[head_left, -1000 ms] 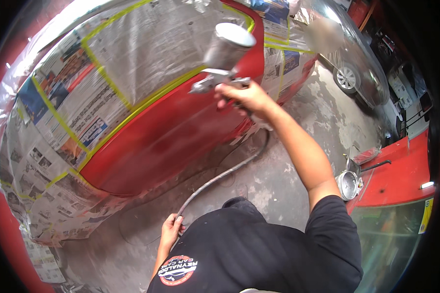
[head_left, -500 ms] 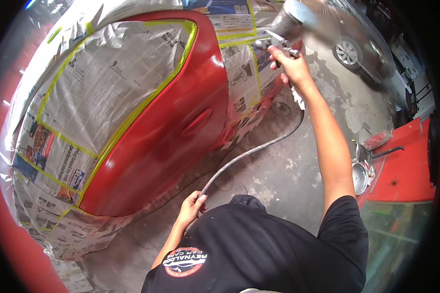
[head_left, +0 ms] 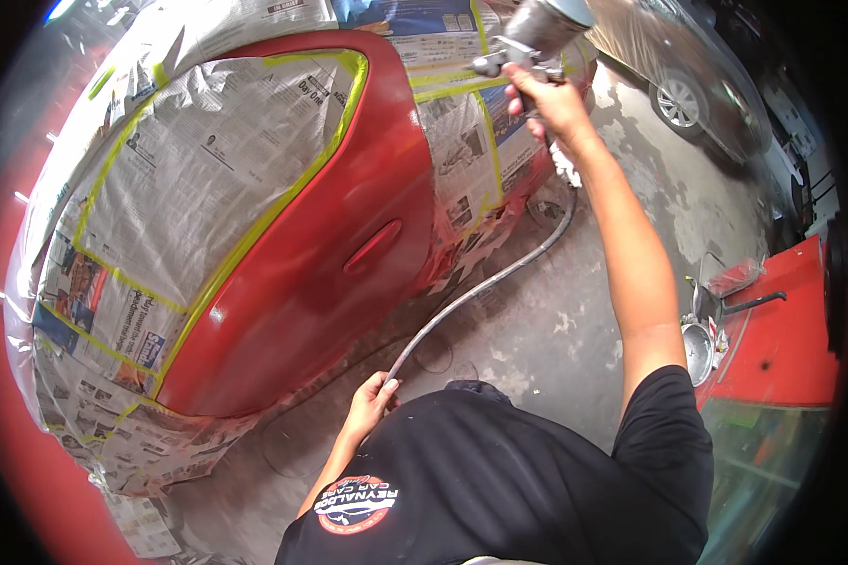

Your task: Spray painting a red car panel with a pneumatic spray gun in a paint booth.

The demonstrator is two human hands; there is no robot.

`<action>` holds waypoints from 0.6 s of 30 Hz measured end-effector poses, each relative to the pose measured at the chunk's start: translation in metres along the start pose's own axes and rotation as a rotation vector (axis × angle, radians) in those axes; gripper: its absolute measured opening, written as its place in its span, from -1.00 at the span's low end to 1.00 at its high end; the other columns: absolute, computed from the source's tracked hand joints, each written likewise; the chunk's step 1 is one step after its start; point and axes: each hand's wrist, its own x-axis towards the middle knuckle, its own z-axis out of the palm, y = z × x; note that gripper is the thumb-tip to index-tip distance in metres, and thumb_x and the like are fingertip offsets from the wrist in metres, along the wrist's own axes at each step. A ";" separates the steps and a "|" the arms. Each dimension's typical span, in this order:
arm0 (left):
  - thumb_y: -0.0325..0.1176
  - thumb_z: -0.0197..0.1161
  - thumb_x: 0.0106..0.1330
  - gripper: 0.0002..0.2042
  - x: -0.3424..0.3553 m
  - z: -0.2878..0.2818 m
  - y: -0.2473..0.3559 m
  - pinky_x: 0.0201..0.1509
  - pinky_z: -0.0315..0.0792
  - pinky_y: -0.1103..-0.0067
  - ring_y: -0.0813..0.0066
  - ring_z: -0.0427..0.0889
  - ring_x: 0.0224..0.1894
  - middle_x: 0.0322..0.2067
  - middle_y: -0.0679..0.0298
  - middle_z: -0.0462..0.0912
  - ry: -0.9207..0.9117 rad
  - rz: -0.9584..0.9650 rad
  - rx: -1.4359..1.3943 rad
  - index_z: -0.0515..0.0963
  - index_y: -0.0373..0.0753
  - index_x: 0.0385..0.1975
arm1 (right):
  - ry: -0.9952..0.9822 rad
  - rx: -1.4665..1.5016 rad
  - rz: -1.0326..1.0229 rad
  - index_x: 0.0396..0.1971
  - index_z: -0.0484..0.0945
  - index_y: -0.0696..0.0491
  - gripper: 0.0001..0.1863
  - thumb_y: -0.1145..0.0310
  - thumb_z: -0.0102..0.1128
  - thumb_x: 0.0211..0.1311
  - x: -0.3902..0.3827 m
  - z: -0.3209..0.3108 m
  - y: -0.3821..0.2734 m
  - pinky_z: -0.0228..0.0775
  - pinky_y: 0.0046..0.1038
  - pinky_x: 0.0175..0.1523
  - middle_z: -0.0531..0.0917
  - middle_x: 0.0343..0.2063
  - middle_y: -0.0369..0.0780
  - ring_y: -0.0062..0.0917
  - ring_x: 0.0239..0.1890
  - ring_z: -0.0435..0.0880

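Note:
My right hand (head_left: 548, 102) is wrapped round the handle of a spray gun (head_left: 537, 33) with a metal cup on top, its nozzle facing left toward the car. From the gun's handle a grey air hose (head_left: 485, 294) hangs and curves down to my left hand (head_left: 375, 405), which grips it close to my body. To the left stands the red car door (head_left: 301, 282), with a red handle and a dull sheen. Newspaper (head_left: 212, 169) covers its window, edged with yellow-green masking tape (head_left: 254, 237). More newspaper (head_left: 462, 160) masks the panel right of the door.
A second car under plastic sheeting (head_left: 676, 99) is parked at the far right. On the right, a red surface (head_left: 777, 330) bears a metal cup (head_left: 696, 353) and a plastic-wrapped item (head_left: 733, 277). The concrete floor (head_left: 537, 353) is stained, and clear plastic hangs over the masked car.
My right hand and the spray gun have moved slightly left, and the blurred patch beside the cup is gone. My left hand still holds the hose in about the same place.

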 end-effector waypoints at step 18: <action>-0.21 0.08 0.35 -0.77 -0.021 -0.042 -0.058 -0.48 0.41 0.62 0.60 0.54 -0.55 -0.55 0.26 0.58 0.197 -0.126 0.219 0.45 -0.29 -0.33 | -0.010 0.216 0.046 -0.12 0.52 0.16 -0.65 0.19 0.13 0.26 -0.175 0.004 0.081 0.13 -0.68 -0.70 0.65 -0.22 -0.29 -0.80 -0.79 0.31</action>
